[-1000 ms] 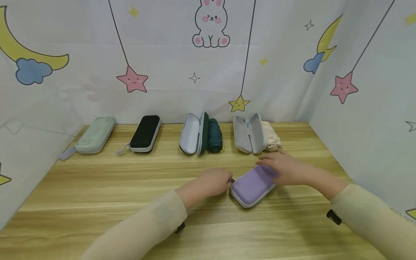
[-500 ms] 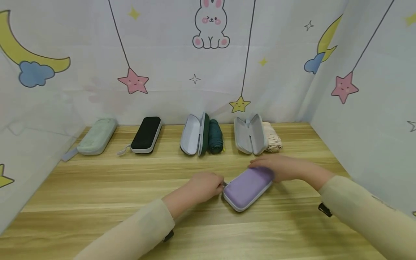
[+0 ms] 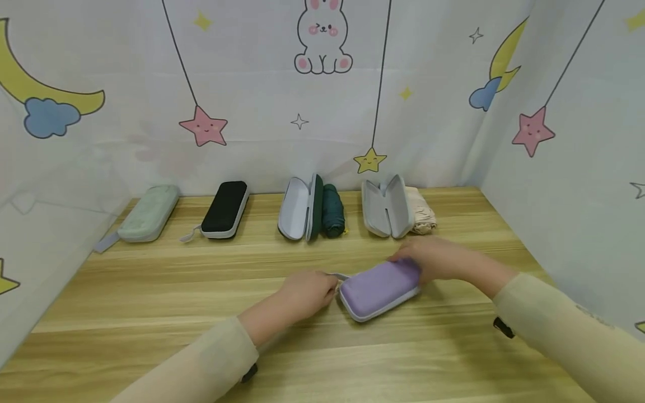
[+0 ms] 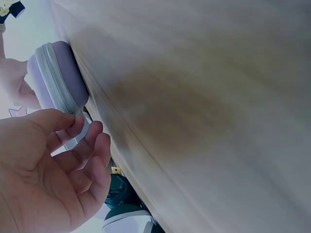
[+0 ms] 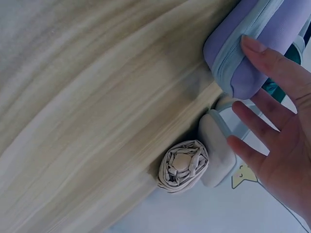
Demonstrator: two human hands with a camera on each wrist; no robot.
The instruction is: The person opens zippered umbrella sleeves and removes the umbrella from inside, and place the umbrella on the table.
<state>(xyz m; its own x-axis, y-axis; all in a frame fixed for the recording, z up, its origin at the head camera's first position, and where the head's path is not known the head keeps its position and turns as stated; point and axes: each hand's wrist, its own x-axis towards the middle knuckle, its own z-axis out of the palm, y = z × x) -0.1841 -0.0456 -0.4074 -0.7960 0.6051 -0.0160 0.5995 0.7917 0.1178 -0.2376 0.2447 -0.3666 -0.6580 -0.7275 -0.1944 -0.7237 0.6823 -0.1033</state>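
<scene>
A purple zip case (image 3: 378,291) with a pale grey zip band lies slantwise on the wooden table, its lid down. My right hand (image 3: 433,260) holds its far right end; in the right wrist view the thumb (image 5: 267,58) presses on the zip band. At the opposite end, my left hand (image 3: 309,291) pinches the zip pull between thumb and forefinger, as the left wrist view shows. The pull itself is mostly hidden by the fingertips. A grey wrist strap (image 3: 340,276) sticks out from that end, behind the left fingers.
At the back stand a mint case (image 3: 150,214), a black case (image 3: 225,210), an opened green case (image 3: 302,208) beside a folded dark green umbrella (image 3: 333,210), and an opened grey case (image 3: 387,207) beside a folded cream umbrella (image 3: 422,211). A patterned curtain (image 3: 262,151) hangs behind.
Both hands and the purple case have shifted left. The case has turned a little flatter across the table, and its grey strap shows more clearly.
</scene>
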